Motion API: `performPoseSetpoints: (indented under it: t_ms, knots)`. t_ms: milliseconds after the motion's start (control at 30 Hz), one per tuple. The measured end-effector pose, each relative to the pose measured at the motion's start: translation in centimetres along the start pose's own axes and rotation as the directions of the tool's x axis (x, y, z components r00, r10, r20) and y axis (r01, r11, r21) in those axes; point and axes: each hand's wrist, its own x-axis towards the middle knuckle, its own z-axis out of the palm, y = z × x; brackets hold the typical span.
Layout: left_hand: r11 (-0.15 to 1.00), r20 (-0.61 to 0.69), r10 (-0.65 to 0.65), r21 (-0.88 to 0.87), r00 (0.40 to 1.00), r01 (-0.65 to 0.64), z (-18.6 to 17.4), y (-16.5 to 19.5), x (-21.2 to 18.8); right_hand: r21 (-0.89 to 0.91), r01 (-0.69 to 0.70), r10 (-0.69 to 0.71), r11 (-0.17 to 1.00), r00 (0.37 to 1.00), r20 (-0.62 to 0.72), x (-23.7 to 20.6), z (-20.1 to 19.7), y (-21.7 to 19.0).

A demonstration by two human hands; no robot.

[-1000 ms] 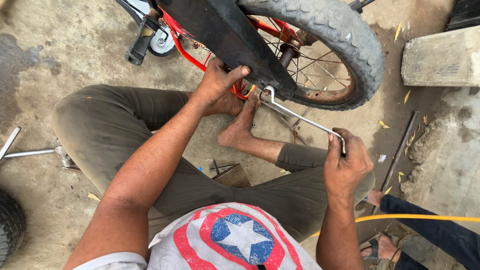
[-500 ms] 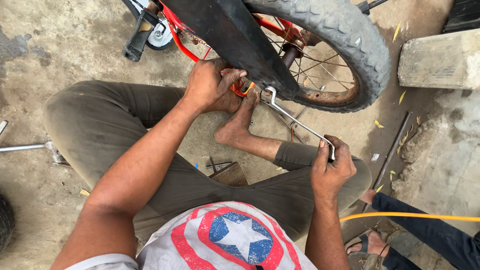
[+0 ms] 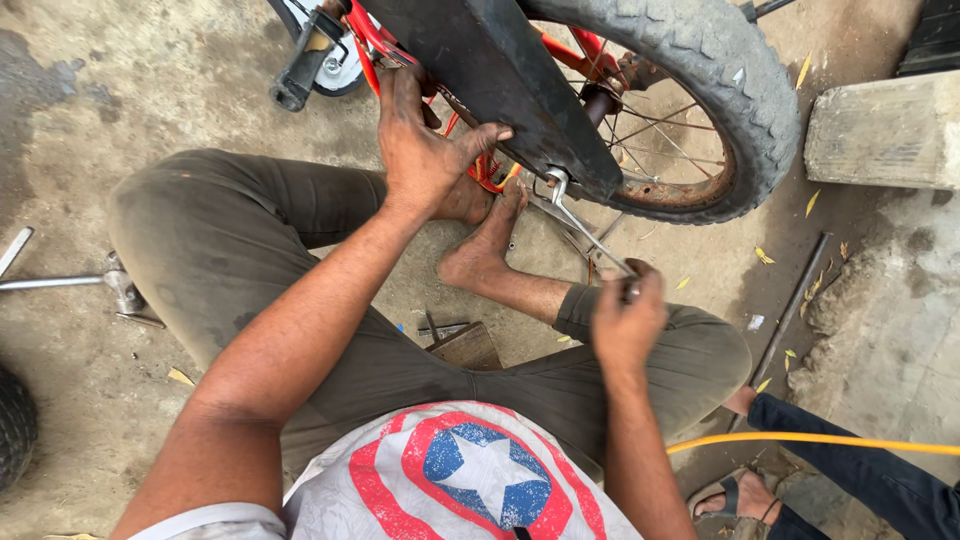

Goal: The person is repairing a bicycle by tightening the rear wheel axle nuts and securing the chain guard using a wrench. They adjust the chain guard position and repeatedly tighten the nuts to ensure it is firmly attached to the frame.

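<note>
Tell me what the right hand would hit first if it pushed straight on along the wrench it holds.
Probably the black mudguard: the right hand points up along the wrench, whose head sits at the guard's lower edge. Depth is unclear.

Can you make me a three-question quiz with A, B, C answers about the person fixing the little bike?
1. Where is the left hand?
A. On the red frame beside the black mudguard
B. On the concrete block
C. On the yellow hose

2. What colour is the hose at the lower right?
A. Blue
B. Yellow
C. White

3. What is the right hand doing?
A. Resting open on the ground
B. Holding a sandal
C. Gripping the handle of a metal wrench

Answers:
1. A, the fingers wrap the red tube next to the mudguard.
2. B, a yellow line crosses above the dark sleeve.
3. C, the fist is closed on the wrench, whose far end sits at the wheel bolt.
</note>
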Motion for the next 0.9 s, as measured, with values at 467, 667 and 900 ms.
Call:
performPoseSetpoints:
  t_ms: [467, 667, 900]
  knots:
    - [0.993, 0.169, 0.118, -0.018, 0.978, -0.117, 0.5, -3.5, 2.2, -0.005, -0.213, 0.211, 0.977, 0.962, 0.173, 0.6, 5.6, 1.1]
    - [0.991, 0.175, 0.133, 0.011, 0.976, -0.137, 0.6, -3.5, 2.1, 0.273, -0.630, 0.380, 0.727, 0.700, 0.605, 1.3, 15.6, -5.0]
    - [0.991, 0.244, 0.126, -0.075, 0.962, -0.111, -0.2, -3.5, 4.1, 0.610, -0.792, 0.001, 0.022, 0.611, 0.792, 3.4, 22.0, -15.7]
